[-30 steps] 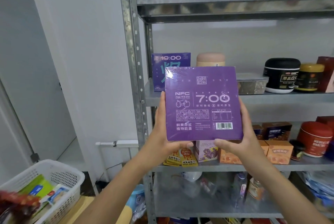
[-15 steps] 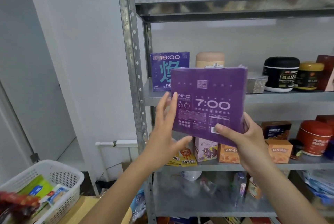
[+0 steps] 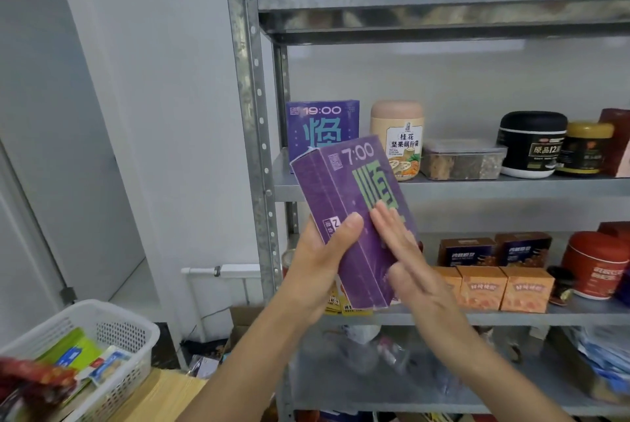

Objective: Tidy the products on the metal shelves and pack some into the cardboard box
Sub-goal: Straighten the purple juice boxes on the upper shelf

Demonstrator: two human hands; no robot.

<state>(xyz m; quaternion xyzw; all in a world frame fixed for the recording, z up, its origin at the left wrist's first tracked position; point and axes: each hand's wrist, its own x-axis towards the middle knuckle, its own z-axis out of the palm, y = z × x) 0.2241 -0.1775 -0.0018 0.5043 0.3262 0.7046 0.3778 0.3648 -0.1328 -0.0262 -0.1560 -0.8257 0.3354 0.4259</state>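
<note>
Two hands on one purple carton

A flat, rectangular purple carton (image 3: 351,189), glossy and printed "7:00" above large green characters, is held tilted in front of the metal shelves (image 3: 477,188). Its top leans left and its narrow side panel is turned towards the camera. The lower left edge is gripped by the left hand (image 3: 320,261), with the thumb curled over the front face. The right hand (image 3: 409,268) is laid flat against that face, fingers (image 3: 388,227) straight and close together; whether its thumb hooks behind the carton cannot be told. Farther back, on the middle shelf, a second carton (image 3: 322,128), also purple and marked "19:00", is stood upright beside a round beige jar (image 3: 397,135) and a clear plastic tub (image 3: 462,160). A white perforated basket (image 3: 112,329) is seen at near left.
</note>
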